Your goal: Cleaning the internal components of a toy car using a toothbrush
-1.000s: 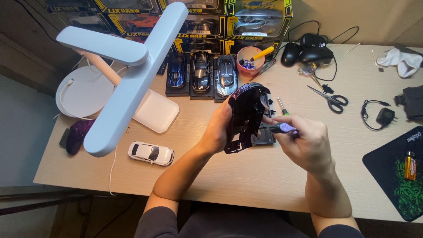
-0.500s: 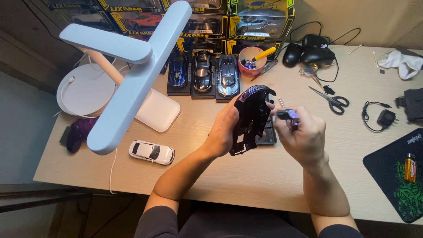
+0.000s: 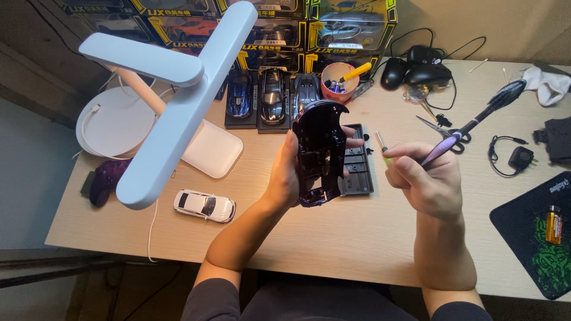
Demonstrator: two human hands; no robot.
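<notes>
A wide wooden surface (image 3: 333,238) fills the view, with a big white desk lamp (image 3: 172,101) over its left half. Along the far edge sit boxed model cars and three small cars on stands (image 3: 272,98). A small white toy car (image 3: 204,205) lies near the front left.

I hold a dark model car body (image 3: 320,151), underside toward me, tilted upright above the middle of the surface. My left hand (image 3: 285,172) wraps it from the left, fingers curled round its far side. Just behind it a dark plastic base plate (image 3: 358,160) lies flat.

My right hand (image 3: 425,184) is just right of the car, not touching it, fingers pressed together around a purple-handled brush (image 3: 470,125) and a thin metal-tipped tool (image 3: 382,144); I cannot tell what kind.

To do this well, I judge I should keep the left grip firm and steady, and bring the thin tip in slowly, square to the underside, so it does not slip.
</notes>
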